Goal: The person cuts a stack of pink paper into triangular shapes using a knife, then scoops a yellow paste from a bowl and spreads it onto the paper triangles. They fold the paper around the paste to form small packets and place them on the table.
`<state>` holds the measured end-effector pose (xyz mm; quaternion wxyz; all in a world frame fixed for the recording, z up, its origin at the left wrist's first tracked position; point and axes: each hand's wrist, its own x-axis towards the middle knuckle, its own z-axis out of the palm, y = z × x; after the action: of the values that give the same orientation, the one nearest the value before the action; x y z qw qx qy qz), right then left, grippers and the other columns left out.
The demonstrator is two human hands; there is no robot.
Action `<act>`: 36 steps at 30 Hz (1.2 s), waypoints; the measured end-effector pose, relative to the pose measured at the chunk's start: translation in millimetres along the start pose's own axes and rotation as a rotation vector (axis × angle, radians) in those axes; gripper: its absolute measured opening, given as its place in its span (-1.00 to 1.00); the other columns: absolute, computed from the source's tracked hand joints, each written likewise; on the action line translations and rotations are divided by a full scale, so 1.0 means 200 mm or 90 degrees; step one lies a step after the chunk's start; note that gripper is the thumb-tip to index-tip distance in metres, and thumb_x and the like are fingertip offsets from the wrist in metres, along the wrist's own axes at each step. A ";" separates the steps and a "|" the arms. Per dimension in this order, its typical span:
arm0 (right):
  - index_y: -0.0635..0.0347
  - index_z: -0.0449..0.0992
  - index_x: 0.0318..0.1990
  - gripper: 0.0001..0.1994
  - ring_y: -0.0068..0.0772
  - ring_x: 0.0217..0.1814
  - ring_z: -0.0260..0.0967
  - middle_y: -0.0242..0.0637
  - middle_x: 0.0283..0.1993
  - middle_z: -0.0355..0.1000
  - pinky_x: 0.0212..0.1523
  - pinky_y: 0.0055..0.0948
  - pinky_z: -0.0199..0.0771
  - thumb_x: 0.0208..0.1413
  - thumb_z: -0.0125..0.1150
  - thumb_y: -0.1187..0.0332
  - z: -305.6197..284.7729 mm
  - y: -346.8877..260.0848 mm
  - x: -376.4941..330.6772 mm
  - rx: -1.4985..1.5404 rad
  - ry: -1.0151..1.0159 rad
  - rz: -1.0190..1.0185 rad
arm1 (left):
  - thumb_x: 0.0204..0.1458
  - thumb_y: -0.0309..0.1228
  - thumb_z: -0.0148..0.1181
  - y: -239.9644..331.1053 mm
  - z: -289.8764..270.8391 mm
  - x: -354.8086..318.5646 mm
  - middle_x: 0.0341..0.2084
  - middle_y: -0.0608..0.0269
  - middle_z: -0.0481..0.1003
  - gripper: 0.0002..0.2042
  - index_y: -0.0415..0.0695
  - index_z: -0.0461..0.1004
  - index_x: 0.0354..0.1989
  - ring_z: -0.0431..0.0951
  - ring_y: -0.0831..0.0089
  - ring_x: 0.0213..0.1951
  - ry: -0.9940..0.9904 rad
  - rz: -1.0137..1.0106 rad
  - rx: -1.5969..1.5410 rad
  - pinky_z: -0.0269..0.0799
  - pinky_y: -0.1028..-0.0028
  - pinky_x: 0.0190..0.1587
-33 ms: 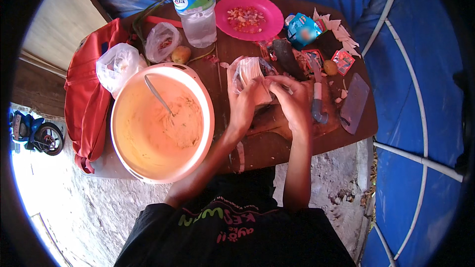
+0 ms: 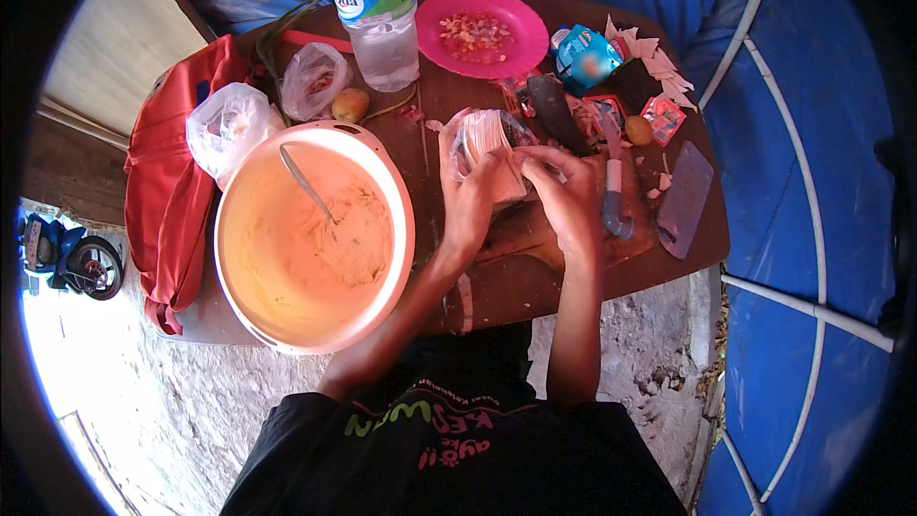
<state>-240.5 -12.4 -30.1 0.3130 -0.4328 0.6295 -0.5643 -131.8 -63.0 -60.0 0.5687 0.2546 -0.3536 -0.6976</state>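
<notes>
Both hands are around a clear plastic packet [image 2: 489, 137] with a stack of thin, pale, square sheets like dumpling wrappers inside. My left hand [image 2: 468, 193] is wrapped around the packet's left side, its thumb over the front. On the right edge, my right hand [image 2: 565, 193] pinches the plastic film with thumb and fingers. Behind the packet lies a dark stone pestle [image 2: 554, 113]. A wooden board [image 2: 540, 239] sits beneath the hands. To the left stands a large pale basin [image 2: 250, 272] holding a light mixture [image 2: 355, 247], a metal spoon [image 2: 308, 183] leaning in it.
A water bottle [image 2: 382, 48] and a pink plate [image 2: 530, 33] of chopped pieces stand at the back. Plastic bags [image 2: 227, 129] and a red bag [image 2: 177, 191] lie left. A knife [image 2: 614, 186], a blue packet [image 2: 585, 59] and a flat rectangular blade [image 2: 685, 199] are right.
</notes>
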 end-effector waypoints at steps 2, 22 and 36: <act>0.38 0.65 -0.17 -0.78 -0.58 -0.23 0.51 -0.24 -0.26 0.62 -0.22 -0.51 0.48 0.12 0.31 0.39 0.01 -0.02 0.00 -0.052 0.025 0.013 | 0.13 -0.67 -0.01 -0.01 0.00 0.00 -0.02 0.15 0.41 -0.46 -0.11 0.14 0.31 0.51 0.45 -0.07 0.008 -0.004 -0.016 0.50 0.44 -0.01; 0.41 0.59 -0.39 -0.91 -0.16 -0.19 0.57 -0.07 -0.20 0.54 -0.14 -0.32 0.53 -0.06 0.27 0.54 0.00 -0.11 0.01 -0.259 0.069 -0.203 | -0.43 -0.14 0.66 -0.05 -0.21 0.03 0.33 -0.20 0.05 0.41 -0.36 -0.40 0.45 0.10 0.02 0.38 -0.300 0.183 0.405 -0.05 0.14 0.44; 0.30 0.49 -0.02 -0.74 -0.38 0.03 0.48 -0.25 -0.06 0.54 0.11 -0.40 0.40 0.22 0.11 0.34 -0.23 -0.29 -0.04 0.357 0.262 -0.088 | -0.36 -0.39 0.62 -0.14 -0.19 0.03 0.27 -0.18 0.16 0.26 -0.22 -0.35 0.41 0.20 0.00 0.32 -0.149 0.277 0.446 0.06 0.05 0.38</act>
<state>-267.4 15.7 33.2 0.2471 -0.2489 0.4691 -0.8105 -121.7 -73.1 -105.8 0.5379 0.2707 -0.6771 -0.4230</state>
